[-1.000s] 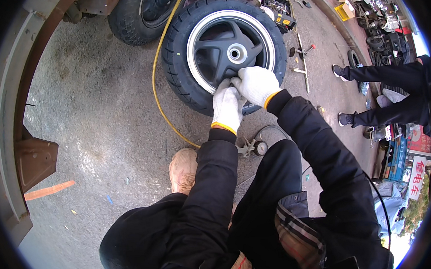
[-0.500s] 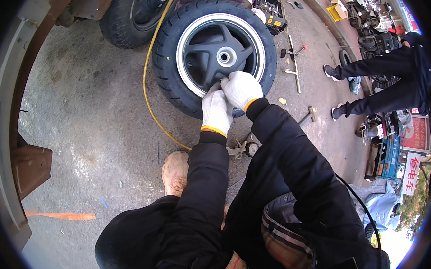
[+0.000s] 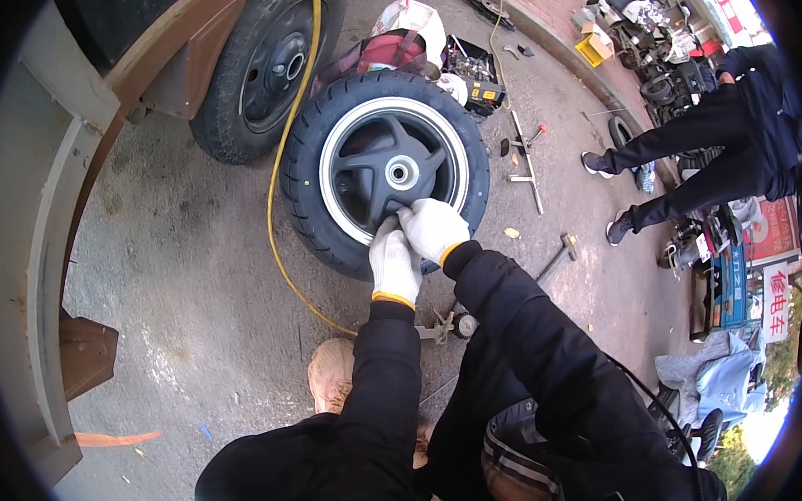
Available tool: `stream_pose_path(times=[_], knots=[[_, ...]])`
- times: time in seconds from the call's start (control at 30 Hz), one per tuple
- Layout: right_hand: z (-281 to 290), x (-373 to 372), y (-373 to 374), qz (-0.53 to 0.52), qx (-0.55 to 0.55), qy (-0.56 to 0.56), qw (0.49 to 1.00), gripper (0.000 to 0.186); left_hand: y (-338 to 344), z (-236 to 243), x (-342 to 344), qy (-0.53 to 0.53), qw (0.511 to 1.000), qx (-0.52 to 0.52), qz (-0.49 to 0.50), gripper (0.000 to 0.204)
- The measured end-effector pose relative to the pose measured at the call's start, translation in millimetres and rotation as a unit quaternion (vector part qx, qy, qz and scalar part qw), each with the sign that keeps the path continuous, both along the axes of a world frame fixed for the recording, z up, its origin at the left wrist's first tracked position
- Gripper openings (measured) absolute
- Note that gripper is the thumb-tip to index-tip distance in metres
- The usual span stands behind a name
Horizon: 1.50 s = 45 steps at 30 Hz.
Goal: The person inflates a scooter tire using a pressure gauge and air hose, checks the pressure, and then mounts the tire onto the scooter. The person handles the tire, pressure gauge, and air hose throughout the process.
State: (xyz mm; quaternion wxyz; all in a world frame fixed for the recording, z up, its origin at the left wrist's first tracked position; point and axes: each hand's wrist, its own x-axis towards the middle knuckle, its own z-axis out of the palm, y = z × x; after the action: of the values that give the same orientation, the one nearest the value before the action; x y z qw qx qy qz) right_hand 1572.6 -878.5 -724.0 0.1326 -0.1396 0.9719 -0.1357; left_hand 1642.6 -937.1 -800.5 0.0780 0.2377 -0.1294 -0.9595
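A small wheel with a black tyre (image 3: 312,196) and a dark spoked rim (image 3: 381,183) lies flat on the ground in front of me. My left hand (image 3: 393,264) and my right hand (image 3: 437,229), both in white knitted gloves, meet at the near side of the rim. Their fingers are bent and pressed close together there, and whatever they pinch is hidden by the gloves. Below them, near my forearms, lies an inflator with a round gauge (image 3: 465,325), and a yellow hose (image 3: 274,189) runs past the tyre's left side toward it.
A vehicle's wheel (image 3: 269,76) stands at the far left beside its brown body. Beyond the tyre sits an open toolbox (image 3: 475,76). To the right lie a cross-shaped wrench (image 3: 529,167) and a hammer (image 3: 557,258). A person in dark trousers (image 3: 676,141) stands farther right.
The view has shifted, so the wheel appears lower and more of the far toolbox shows. Both hands stay together at the near side of the rim.
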Motion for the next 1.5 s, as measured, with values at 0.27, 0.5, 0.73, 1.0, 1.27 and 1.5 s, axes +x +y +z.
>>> stream_pose_path(times=[0.27,0.5,0.73,1.0,1.27,1.5], knots=[[54,0,2,0.096,-0.012,0.069,0.993,0.035,-6,7,-1,-0.035,0.999,0.003,-0.033,0.044],[69,55,108,-0.117,-0.222,-0.304,0.919,0.027,-13,26,6,-0.107,0.989,-0.095,-0.034,0.047],[18,52,193,-0.262,-0.206,-0.262,0.906,0.030,-17,35,9,-0.113,0.979,-0.168,0.008,0.035],[-18,46,213,-0.352,-0.319,-0.186,0.860,0.031,-12,40,14,-0.125,0.982,-0.143,0.016,0.033],[-61,13,240,-0.311,-0.186,0.073,0.929,0.058,-36,50,13,-0.098,0.971,-0.205,0.076,0.052],[-129,112,154,-0.369,-0.037,-0.161,0.914,0.081,-24,91,-2,-0.063,0.970,-0.207,0.111,0.053]])
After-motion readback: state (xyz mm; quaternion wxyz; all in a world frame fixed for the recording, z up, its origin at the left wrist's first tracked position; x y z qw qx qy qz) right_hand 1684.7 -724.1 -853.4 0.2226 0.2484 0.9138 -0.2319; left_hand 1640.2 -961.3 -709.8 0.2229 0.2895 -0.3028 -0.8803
